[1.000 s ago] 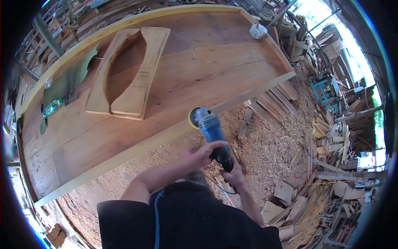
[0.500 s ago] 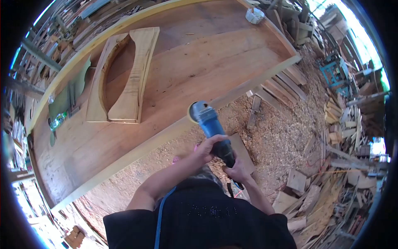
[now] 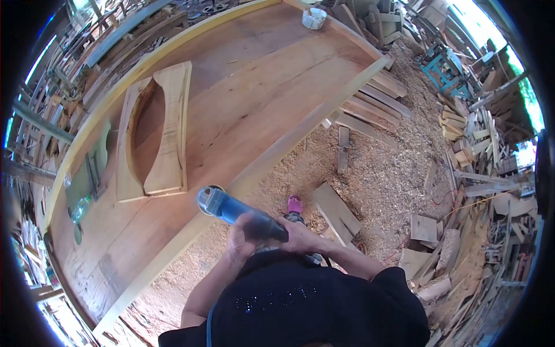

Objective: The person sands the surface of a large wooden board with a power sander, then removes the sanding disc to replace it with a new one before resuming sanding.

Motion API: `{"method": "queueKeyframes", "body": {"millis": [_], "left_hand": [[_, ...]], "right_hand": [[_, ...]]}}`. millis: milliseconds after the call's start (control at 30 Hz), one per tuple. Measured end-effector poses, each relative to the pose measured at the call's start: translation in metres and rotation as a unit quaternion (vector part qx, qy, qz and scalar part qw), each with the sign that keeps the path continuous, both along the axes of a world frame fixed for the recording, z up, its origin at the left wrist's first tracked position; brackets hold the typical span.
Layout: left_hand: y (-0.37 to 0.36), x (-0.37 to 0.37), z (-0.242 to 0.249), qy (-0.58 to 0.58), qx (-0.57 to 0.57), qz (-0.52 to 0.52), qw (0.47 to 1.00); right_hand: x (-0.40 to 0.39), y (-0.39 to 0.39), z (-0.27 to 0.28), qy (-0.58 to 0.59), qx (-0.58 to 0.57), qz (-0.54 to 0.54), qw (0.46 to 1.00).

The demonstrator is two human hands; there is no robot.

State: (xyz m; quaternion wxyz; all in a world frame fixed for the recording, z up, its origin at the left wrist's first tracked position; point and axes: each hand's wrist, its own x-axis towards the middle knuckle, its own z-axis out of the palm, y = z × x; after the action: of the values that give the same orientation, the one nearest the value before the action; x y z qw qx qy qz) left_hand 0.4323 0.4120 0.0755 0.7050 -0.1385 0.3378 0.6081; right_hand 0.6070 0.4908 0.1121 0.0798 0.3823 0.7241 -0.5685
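Observation:
A blue angle grinder (image 3: 236, 211) is held in both hands in front of my body. My left hand (image 3: 243, 236) is closed around the middle of its body. My right hand (image 3: 298, 236) grips the dark rear end. The grinder's head, with the disc partly hidden beneath it, hangs by the near edge of the large wooden panel (image 3: 243, 133). To its left on the panel lie two shaped boards, a left board (image 3: 126, 168) and a right board (image 3: 171, 133), with curved inner edges and a gap between them. The disc appears apart from both boards.
A raised rim (image 3: 312, 115) borders the panel. At its far corner sits a white tub (image 3: 314, 18); a plastic bottle (image 3: 80, 211) lies on the left. Wood shavings cover the floor (image 3: 399, 185), with planks (image 3: 376, 107), a board (image 3: 335, 213) and offcuts (image 3: 424, 228) strewn about.
The grinder has swung left, its head now pointing left towards the shaped boards. Both hands moved left with it. The view has turned, and a pink shoe shows more fully below.

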Motion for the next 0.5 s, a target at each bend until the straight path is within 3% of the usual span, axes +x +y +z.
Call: {"method": "queueKeyframes", "body": {"millis": [33, 200, 267, 500], "left_hand": [[0.009, 0.006, 0.000, 0.039, 0.002, 0.002, 0.999], [0.079, 0.043, 0.012, 0.014, -0.010, -0.046, 0.999], [0.121, 0.066, -0.003, 0.021, 0.049, -0.072, 0.996], [0.302, 0.164, -0.025, -0.004, 0.085, -0.149, 0.985]], "right_hand": [[0.005, 0.008, -0.003, 0.006, 0.005, 0.014, 1.000], [0.049, 0.058, -0.013, 0.030, 0.036, -0.042, 0.998], [0.070, 0.093, -0.002, -0.033, 0.022, -0.071, 0.997], [0.167, 0.225, -0.008, -0.012, 0.088, -0.191, 0.978]]}}
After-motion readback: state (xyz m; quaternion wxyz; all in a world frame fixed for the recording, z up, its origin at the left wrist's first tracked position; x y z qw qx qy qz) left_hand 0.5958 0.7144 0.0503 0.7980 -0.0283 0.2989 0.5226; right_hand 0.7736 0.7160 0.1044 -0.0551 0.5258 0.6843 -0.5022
